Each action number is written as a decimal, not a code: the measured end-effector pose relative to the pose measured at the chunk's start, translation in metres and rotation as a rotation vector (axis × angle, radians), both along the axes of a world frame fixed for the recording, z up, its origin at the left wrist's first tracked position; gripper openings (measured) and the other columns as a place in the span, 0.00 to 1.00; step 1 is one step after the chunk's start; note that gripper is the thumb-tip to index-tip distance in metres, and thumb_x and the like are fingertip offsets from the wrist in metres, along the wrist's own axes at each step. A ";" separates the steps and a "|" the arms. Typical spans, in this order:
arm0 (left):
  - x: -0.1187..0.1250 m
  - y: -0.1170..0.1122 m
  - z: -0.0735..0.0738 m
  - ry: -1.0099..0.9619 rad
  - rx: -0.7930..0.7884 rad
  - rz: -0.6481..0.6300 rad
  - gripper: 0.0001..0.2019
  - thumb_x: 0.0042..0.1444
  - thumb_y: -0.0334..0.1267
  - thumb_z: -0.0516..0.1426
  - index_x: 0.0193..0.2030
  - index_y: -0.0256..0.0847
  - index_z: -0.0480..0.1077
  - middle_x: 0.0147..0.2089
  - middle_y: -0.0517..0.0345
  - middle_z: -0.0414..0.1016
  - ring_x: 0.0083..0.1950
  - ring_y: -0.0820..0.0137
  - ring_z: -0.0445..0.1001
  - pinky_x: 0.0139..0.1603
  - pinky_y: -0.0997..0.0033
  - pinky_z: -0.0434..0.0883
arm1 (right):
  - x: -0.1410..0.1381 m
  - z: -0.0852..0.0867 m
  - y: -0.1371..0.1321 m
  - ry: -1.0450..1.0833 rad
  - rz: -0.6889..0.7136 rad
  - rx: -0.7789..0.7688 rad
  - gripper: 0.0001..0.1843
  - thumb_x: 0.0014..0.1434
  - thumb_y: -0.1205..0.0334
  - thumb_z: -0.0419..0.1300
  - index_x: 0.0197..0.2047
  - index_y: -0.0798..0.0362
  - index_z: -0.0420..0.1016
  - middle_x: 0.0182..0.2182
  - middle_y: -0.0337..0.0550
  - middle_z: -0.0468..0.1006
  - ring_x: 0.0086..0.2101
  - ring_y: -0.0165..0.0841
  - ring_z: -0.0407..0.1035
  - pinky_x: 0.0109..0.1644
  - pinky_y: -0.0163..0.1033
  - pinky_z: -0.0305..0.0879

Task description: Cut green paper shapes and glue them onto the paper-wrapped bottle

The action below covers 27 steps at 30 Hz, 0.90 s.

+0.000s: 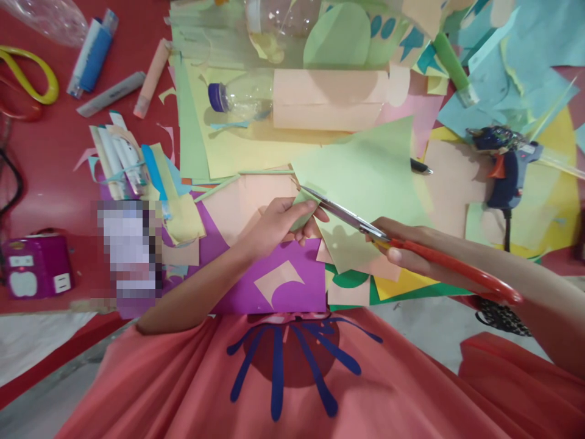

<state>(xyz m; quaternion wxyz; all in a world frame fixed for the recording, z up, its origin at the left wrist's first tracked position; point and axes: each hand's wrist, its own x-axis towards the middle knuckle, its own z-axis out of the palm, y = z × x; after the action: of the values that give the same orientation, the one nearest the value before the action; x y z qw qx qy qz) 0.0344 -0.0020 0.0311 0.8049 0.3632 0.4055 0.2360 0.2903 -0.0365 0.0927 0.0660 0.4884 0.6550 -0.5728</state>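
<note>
A: Where does the green sheet [370, 174] sit, taking the peach-wrapped bottle [326, 100] as our landmark?

B: On the wearer's side of the bottle, reaching a little past its right end, with one corner pointing back toward the wearer

A: And the grip?

B: Left hand [278, 222], nearer the wearer than the bottle: thumb and fingers pinched shut on a small green piece at the sheet's left edge; I can't tell whether that piece is fully joined

A: The right hand [404, 239]?

B: Closed round the handles of the scissors [343, 213], also on the wearer's side of the bottle. The blades cross the sheet and point at the left hand's pinch; how far apart they stand, I can't tell

A: Anything else?

B: Pen [421, 166] below the bottle's right end, glue gun [508, 174] well right of the bottle
</note>
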 end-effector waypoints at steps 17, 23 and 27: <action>-0.001 0.000 0.001 0.054 -0.014 -0.018 0.17 0.59 0.50 0.59 0.33 0.36 0.78 0.18 0.65 0.66 0.17 0.80 0.63 0.16 0.78 0.54 | -0.002 0.001 0.002 0.030 -0.040 -0.018 0.28 0.63 0.31 0.46 0.45 0.47 0.67 0.26 0.40 0.73 0.26 0.36 0.67 0.29 0.40 0.63; -0.001 0.000 0.002 0.071 -0.030 -0.018 0.17 0.59 0.49 0.59 0.33 0.35 0.78 0.18 0.64 0.66 0.17 0.80 0.62 0.16 0.78 0.54 | -0.010 0.007 -0.003 0.015 -0.112 0.032 0.31 0.62 0.29 0.46 0.45 0.48 0.69 0.24 0.38 0.71 0.24 0.33 0.65 0.27 0.39 0.58; -0.001 0.001 0.002 0.051 -0.025 -0.028 0.16 0.59 0.49 0.59 0.33 0.35 0.78 0.18 0.65 0.66 0.17 0.80 0.62 0.16 0.78 0.54 | -0.010 0.006 -0.004 0.000 -0.126 0.043 0.30 0.63 0.31 0.46 0.46 0.48 0.70 0.24 0.36 0.70 0.25 0.33 0.65 0.28 0.38 0.58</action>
<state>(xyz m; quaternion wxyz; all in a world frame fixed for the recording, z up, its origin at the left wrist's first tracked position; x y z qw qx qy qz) 0.0335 -0.0012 0.0328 0.8020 0.3648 0.4236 0.2106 0.2808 -0.0405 0.0991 0.0192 0.5300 0.6350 -0.5617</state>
